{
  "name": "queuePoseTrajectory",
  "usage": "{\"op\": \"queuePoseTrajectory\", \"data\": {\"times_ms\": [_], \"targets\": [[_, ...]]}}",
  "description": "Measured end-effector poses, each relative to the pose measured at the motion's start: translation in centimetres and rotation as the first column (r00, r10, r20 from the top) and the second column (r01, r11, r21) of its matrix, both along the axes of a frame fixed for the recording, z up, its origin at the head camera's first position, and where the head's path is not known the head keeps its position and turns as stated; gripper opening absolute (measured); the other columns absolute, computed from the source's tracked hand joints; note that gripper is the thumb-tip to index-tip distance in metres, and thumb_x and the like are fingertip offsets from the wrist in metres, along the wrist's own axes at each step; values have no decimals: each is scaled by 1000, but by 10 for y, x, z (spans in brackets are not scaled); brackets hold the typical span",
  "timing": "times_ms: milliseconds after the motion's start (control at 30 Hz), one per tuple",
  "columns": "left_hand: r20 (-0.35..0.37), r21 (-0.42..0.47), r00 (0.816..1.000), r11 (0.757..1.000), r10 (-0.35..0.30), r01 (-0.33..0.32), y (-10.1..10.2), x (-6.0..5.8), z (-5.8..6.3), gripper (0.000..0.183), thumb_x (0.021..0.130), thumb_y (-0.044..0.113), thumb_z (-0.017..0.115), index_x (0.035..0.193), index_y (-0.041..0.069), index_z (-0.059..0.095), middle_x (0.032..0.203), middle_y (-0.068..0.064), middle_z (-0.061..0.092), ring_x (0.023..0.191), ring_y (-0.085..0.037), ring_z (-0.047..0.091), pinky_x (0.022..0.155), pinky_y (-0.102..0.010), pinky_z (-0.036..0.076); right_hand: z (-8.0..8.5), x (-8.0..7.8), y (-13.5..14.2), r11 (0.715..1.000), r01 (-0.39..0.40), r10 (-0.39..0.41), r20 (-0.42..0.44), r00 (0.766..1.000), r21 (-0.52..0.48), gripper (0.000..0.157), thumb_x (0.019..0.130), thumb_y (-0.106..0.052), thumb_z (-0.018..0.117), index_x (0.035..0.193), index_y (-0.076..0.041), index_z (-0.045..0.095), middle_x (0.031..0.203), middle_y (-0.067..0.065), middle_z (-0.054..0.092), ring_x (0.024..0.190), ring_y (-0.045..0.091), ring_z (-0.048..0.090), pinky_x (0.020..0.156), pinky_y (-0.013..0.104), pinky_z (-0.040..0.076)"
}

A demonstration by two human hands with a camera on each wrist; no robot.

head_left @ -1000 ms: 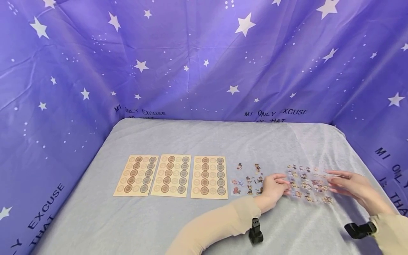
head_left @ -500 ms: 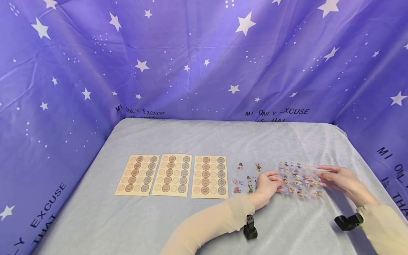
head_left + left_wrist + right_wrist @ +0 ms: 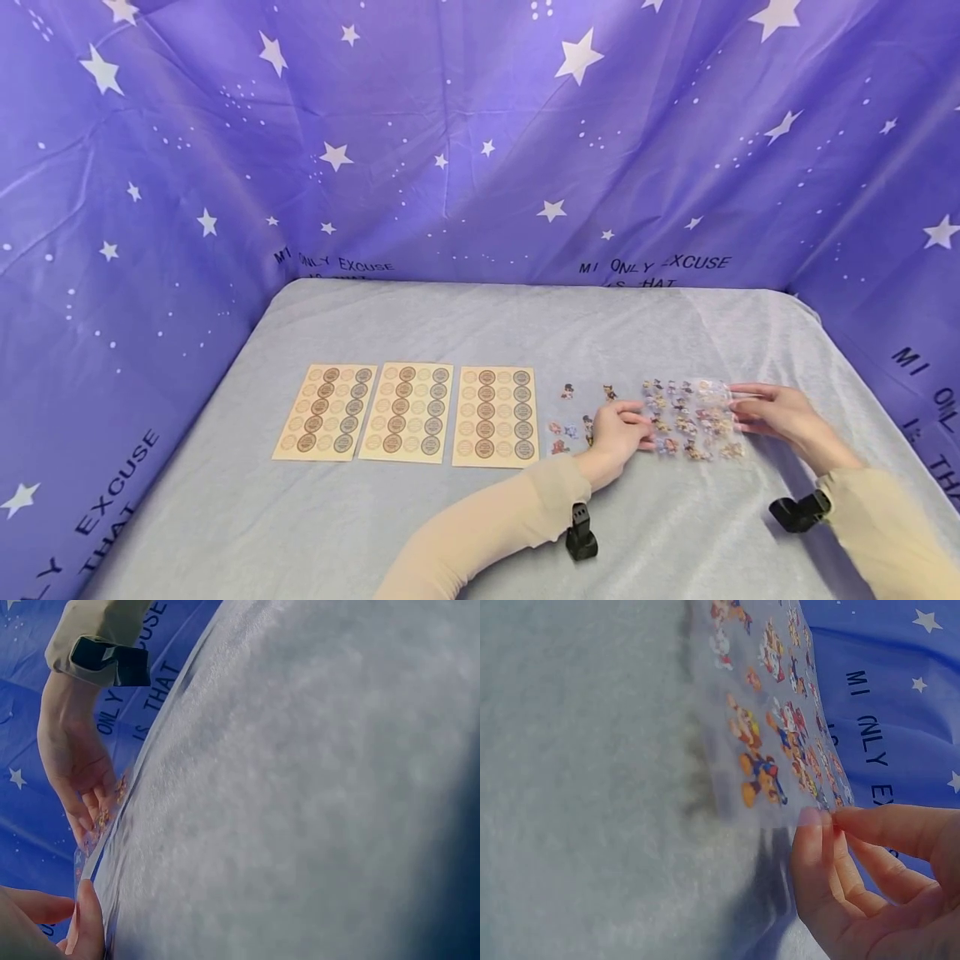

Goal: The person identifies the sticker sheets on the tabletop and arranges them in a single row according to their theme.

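A clear sticker sheet [image 3: 686, 421] printed with small cartoon figures is held between both hands over the grey cloth. My left hand [image 3: 621, 437] pinches its left edge between thumb and fingers. The right hand [image 3: 783, 421] pinches the opposite edge; in the right wrist view, thumb and fingertips meet on the margin of the sticker sheet [image 3: 780, 735], which is raised off the cloth. A second clear sticker sheet [image 3: 567, 431] lies flat to the left, its right part hidden behind my left hand. In the left wrist view, the right hand [image 3: 79, 765] shows beyond the sheet.
Three cream sheets of round stickers lie in a row on the left: the left sheet [image 3: 325, 412], the middle sheet [image 3: 406, 412] and the right sheet [image 3: 495, 417]. Grey cloth [image 3: 450, 325] covers the table. A purple star-printed curtain [image 3: 450, 142] surrounds its back and sides.
Both hands have moved left together with the clear sticker sheet, bringing it closer to the flat clear sheet. The cream sheets stay where they were.
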State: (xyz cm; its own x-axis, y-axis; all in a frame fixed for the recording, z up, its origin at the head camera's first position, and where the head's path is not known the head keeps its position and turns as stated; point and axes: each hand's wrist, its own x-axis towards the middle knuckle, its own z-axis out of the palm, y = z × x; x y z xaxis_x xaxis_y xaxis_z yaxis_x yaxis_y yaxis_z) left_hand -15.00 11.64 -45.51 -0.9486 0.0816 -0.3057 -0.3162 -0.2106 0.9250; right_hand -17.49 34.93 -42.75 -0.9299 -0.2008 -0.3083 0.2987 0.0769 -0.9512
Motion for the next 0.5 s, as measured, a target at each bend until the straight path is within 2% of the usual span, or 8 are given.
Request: {"op": "queuePoseTrajectory", "data": {"times_ms": [133, 367, 500], "targets": [[3, -6, 1000, 1000, 9, -9, -2, -1, -2, 31, 77, -18, 56, 103, -2, 62, 75, -16, 65, 68, -33, 65, 54, -32, 56, 0, -2, -4, 1000, -3, 3, -12, 1000, 29, 44, 86, 8, 47, 81, -32, 65, 74, -8, 66, 65, 5, 61, 60, 20, 54], [0, -16, 1000, 1000, 4, -4, -4, -2, -1, 31, 77, -18, 56, 104, -3, 60, 74, -17, 63, 67, -33, 64, 55, -32, 56, -4, -4, -6, 1000, -29, 29, -58, 998, 0, 42, 86, 10, 47, 85, -28, 63, 78, -7, 66, 68, 7, 63, 63, 21, 55], [-18, -42, 1000, 999, 5, -6, -3, -3, 0, 31, 77, -18, 57, 104, -4, 60, 73, -18, 63, 66, -35, 64, 54, -32, 56, -5, -5, -7, 1000, -18, 19, -56, 998, 14, 42, 86, 10, 47, 83, -29, 62, 76, -7, 66, 68, 6, 63, 62, 20, 55]]}}
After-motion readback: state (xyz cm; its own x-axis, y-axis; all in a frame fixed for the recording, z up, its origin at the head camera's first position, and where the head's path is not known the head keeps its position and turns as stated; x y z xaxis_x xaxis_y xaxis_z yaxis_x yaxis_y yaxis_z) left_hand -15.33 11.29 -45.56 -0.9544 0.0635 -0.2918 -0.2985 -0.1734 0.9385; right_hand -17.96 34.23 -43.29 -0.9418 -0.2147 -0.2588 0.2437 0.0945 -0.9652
